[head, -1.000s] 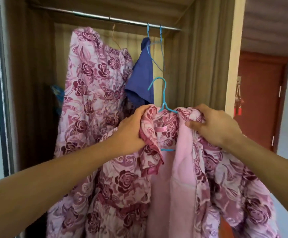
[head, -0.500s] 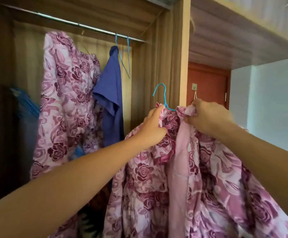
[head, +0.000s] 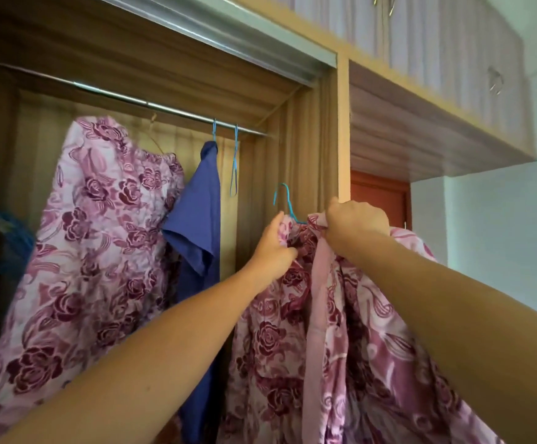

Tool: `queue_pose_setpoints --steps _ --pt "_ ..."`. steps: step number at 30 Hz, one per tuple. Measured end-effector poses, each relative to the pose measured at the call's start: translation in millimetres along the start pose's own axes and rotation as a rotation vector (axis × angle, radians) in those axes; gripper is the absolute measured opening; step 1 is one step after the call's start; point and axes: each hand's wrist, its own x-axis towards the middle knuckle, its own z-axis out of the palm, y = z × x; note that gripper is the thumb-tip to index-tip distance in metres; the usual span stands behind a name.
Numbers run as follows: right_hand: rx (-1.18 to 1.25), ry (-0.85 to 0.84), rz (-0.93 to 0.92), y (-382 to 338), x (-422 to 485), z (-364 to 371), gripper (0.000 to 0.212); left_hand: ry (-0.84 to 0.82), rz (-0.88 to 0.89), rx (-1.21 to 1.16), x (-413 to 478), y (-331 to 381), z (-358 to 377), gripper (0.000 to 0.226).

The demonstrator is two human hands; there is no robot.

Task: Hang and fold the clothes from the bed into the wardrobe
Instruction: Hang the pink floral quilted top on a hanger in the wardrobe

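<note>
I hold up a pink rose-patterned garment [head: 334, 341] on a blue wire hanger [head: 288, 203] in front of the wardrobe's right side post. My left hand [head: 273, 248] grips the cloth at the left of the collar. My right hand [head: 355, 224] grips the cloth at the right of the collar. The hanger's hook sticks up between my hands, below the metal rail [head: 164, 107] and apart from it. The rest of the hanger is hidden inside the garment.
On the rail hang a matching rose-patterned garment [head: 100, 251], a blue shirt [head: 201, 219] and an empty blue hanger [head: 234, 161]. The wardrobe's side post [head: 342, 129] stands just behind my hands. Overhead cabinets [head: 437, 59] run to the right, a red door [head: 379, 200] beyond.
The view has tilted upward and shifted right. My hands have lifted the garment and hanger higher, closer to the rail, still gripping both sides of the collar.
</note>
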Motion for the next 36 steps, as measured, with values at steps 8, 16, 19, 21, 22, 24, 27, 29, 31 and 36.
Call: queue_pose_setpoints --steps 8,16,19,21,22,24,27,29,31,36 --pt "-0.113 0.102 -0.019 -39.1 96.4 -5.4 0.029 0.137 0.062 -0.08 101.4 -18.4 -44.5 0.074" --pt "-0.205 0.205 -0.053 -66.8 195.9 14.0 0.031 0.13 0.218 -0.06 205.6 -42.6 -48.9 0.094" --pt "-0.247 0.262 -0.079 -77.7 232.5 24.1 0.032 0.136 0.34 -0.104 243.0 -55.4 -50.7 0.079" --pt "-0.27 0.294 -0.081 -82.1 255.7 29.7 0.033 0.137 0.376 -0.121 271.6 -65.0 -54.8 0.081" --pt "-0.277 0.303 -0.079 -84.0 266.3 31.5 0.034 0.134 0.374 -0.126 285.3 -70.2 -57.4 0.082" --pt "-0.286 0.317 -0.081 -88.3 286.0 33.6 0.035 0.16 0.368 -0.132 312.7 -79.4 -62.3 0.081" --pt "-0.312 0.344 -0.093 -98.0 315.3 36.3 0.036 0.23 0.375 -0.114 334.1 -73.9 -66.3 0.076" --pt "-0.322 0.364 -0.078 -102.5 333.5 38.3 0.037 0.244 0.386 -0.092 334.5 -64.5 -72.0 0.072" --pt "-0.326 0.377 -0.056 -107.2 348.2 40.3 0.037 0.234 0.393 -0.061 336.5 -60.0 -81.1 0.067" --pt "-0.3 0.344 -0.05 -131.4 374.8 70.8 0.034 0.207 0.396 0.058 350.6 -77.1 -101.6 0.075"
